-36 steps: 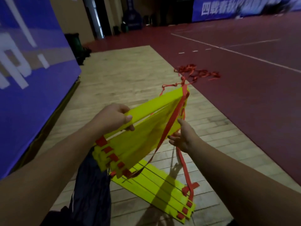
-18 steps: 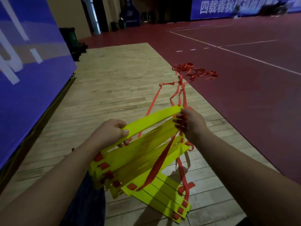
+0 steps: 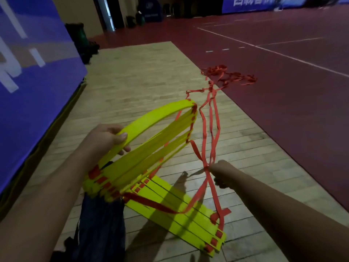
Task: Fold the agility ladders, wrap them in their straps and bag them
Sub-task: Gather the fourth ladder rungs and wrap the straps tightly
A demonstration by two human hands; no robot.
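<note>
My left grip [image 3: 105,138] curls round the top rung of the fanned yellow plastic agility ladder [image 3: 151,120], held above the wooden floor [image 3: 132,82]. My right grip [image 3: 221,173] pinches its red webbing straps [image 3: 197,152]. A second folded yellow ladder [image 3: 179,205] lies on the floor beneath.

We count two yellow ladder bundles: raised bundle [image 3: 151,146], floor bundle [image 3: 190,224] showing roughly five rungs. Plus one tangle of red straps [image 3: 226,74], one dark bag [image 3: 102,224], two blue banners (near banner [image 3: 37,72], far banner [image 3: 264,2]), two hands: left hand [image 3: 105,137], right hand [image 3: 221,173].
</note>
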